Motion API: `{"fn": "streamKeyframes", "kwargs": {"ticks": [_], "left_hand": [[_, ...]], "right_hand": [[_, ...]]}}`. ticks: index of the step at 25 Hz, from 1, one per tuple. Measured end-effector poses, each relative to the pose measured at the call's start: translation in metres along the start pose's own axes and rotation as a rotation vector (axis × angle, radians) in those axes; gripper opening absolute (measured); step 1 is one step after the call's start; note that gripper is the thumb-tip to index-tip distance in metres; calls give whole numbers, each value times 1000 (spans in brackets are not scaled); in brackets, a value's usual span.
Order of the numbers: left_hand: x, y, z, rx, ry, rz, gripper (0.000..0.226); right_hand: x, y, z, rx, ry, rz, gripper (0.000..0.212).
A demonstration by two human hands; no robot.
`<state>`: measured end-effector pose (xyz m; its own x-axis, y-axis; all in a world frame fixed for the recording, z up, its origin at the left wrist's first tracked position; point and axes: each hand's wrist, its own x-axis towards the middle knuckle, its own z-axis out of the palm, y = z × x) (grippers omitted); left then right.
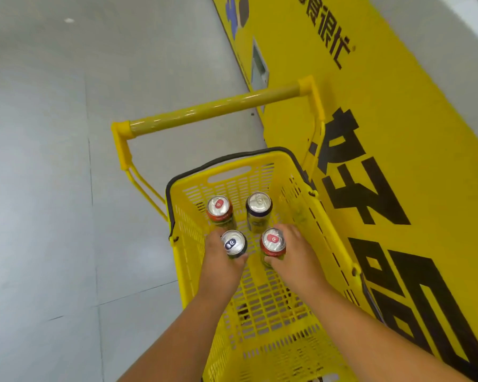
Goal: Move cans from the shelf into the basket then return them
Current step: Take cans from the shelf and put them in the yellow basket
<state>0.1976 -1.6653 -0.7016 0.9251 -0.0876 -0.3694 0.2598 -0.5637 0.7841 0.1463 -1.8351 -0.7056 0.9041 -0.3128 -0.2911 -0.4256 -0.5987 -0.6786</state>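
Cans: four upright in yellow basket (324,224), far half. My left hand (218,260) grasps dark can (233,243), right hand (297,255) grasps red can (273,241). Near half open; right wall close.

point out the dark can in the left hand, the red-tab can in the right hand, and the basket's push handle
dark can (233,243), head view, on its silver lid
red-tab can (273,239), head view, on its lid
push handle (213,106), head view, on the middle of the bar
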Motion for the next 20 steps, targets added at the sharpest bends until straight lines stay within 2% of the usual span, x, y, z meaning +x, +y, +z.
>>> {"fn": "streamKeyframes", "kwargs": {"ticks": [4,8,10,13,16,20], "left_hand": [[2,-1,-2,43,-10,13,62],[0,2,-7,44,-38,-7,68],[-6,8,-13,65,-62,0,70],[-22,26,-30,242,-102,116,79],[-43,61,-58,469,-27,309,77],[-69,127,-106,759,34,551,72]], "right_hand": [[1,-2,3,-26,-5,-31,76],[-4,-7,-5,68,-21,64,89],[-10,-14,-14,100,-36,80,89],[-24,-34,-35,-68,-49,4,76],[-41,-65,-67,-325,-37,-99,67],[-76,-118,-127,-545,109,-195,69]]}}
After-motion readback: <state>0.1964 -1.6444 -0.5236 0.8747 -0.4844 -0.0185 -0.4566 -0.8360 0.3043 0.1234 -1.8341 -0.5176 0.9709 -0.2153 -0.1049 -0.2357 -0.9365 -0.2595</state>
